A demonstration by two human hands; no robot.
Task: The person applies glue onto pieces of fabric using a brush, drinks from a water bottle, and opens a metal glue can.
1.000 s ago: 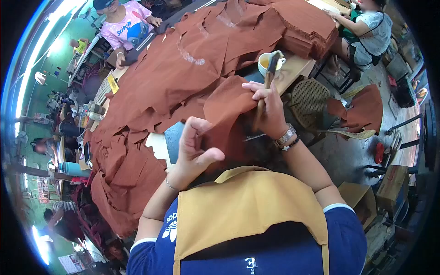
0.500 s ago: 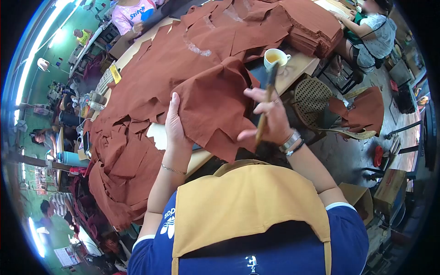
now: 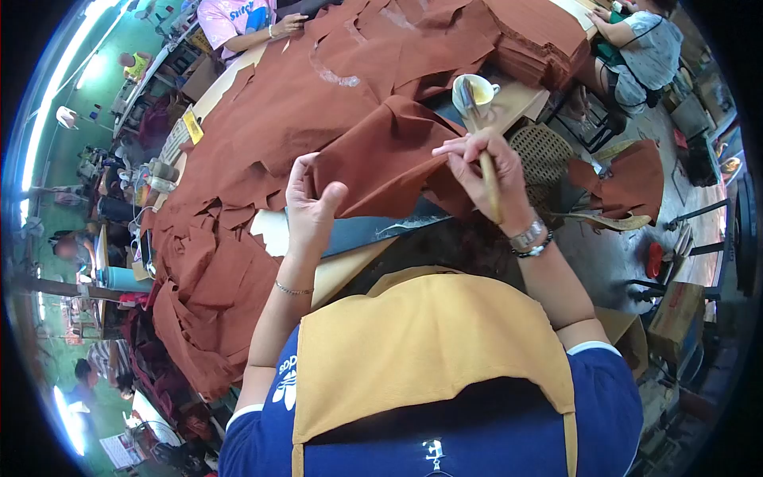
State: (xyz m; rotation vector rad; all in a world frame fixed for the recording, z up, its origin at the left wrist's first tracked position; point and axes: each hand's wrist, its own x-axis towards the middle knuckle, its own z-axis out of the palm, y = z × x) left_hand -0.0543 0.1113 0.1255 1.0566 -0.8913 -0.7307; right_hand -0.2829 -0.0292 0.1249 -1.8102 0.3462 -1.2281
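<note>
Right hand (image 3: pixel 499 179) clamps brush (image 3: pixel 475 121) in its fingers, long axis toward mug (image 3: pixel 485 91); left hand (image 3: pixel 311 208), farther from mug, rests fingers apart at left edge of rust-brown cloth piece (image 3: pixel 377 163) between hands.

The reddish-brown sheet (image 3: pixel 381 163) is being held up at the centre of the frame, sagging in soft folds, its upper edge peaking and its right side drawing into a taut crease. The wooden-handled brush (image 3: pixel 489 175) is standing steeply right of centre, leaning left, bristle end pointing upward.
</note>
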